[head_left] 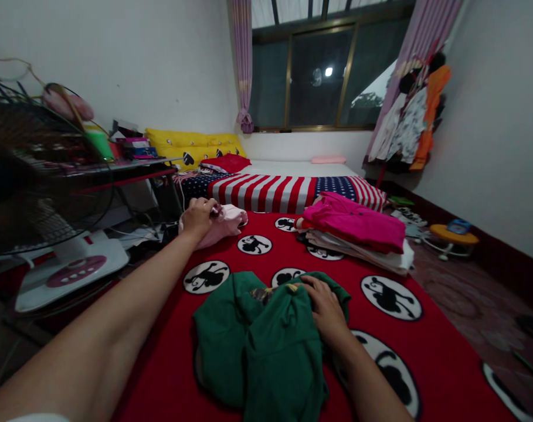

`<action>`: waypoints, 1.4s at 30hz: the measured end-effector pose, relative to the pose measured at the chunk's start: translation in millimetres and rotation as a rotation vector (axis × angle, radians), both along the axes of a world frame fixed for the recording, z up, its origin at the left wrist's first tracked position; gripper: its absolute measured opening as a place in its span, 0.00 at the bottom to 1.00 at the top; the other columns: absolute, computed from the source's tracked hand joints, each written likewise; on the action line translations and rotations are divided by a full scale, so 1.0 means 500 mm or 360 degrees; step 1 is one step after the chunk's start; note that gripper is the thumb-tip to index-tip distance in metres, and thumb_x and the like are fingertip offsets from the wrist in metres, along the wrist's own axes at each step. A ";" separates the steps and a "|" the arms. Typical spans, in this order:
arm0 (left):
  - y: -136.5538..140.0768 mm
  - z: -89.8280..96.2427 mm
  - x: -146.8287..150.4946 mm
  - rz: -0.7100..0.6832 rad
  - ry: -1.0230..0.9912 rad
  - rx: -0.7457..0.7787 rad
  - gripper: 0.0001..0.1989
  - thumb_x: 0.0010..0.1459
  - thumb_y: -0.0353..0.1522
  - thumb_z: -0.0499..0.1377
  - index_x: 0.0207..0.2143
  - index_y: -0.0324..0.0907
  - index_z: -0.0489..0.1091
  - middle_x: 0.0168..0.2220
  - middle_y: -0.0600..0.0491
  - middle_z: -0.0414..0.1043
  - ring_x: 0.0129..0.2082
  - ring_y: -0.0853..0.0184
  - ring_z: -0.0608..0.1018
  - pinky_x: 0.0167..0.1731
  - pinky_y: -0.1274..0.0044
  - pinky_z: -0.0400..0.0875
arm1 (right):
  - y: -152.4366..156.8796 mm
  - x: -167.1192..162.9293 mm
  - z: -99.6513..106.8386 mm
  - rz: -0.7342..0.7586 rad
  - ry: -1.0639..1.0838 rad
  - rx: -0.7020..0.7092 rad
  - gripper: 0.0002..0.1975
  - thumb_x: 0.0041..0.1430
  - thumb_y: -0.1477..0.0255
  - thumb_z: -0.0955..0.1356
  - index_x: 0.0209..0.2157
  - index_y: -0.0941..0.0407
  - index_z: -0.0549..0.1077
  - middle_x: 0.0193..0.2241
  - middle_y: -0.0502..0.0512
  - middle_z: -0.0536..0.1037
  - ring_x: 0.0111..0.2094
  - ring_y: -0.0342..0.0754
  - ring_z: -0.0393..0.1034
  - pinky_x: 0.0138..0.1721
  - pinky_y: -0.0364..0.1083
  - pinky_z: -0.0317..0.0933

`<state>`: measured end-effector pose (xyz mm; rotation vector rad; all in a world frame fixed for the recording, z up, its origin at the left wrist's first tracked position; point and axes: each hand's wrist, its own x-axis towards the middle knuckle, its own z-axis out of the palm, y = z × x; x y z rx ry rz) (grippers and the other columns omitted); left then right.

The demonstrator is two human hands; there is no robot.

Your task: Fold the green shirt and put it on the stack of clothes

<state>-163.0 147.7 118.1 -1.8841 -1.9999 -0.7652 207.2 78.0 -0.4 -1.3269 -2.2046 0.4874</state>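
A green garment (275,346) lies bunched in front of me on a red cover (160,375) with white ovals and black monkey figures. My right hand (325,302) rests on the garment's upper right part, fingers stretched over the fabric; its thumb is hidden. Farther off to the left, my left hand (199,215) has its fingers curled on a pale pink cloth (224,225) near the cover's far left corner. To the far right sits a stack of folded clothes (358,246), with a bright pink garment (354,221) on top.
Beyond the cover is a bed (288,167) with a flag-patterned sheet and a yellow cushion (196,143). An electric fan (73,264) and a cluttered desk (138,167) stand at left. On the right are a small round stool (453,234) and hanging clothes (409,126).
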 end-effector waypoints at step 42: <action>-0.227 -0.143 0.128 -0.0015 -0.1525 0.0557 0.21 0.55 0.32 0.57 0.52 0.45 0.60 0.59 0.45 0.58 0.58 0.60 0.66 0.52 0.71 0.67 | 0.010 0.023 0.003 -0.0601 0.1259 0.0387 0.15 0.60 0.60 0.64 0.37 0.57 0.72 0.35 0.57 0.76 0.37 0.49 0.71 0.41 0.48 0.64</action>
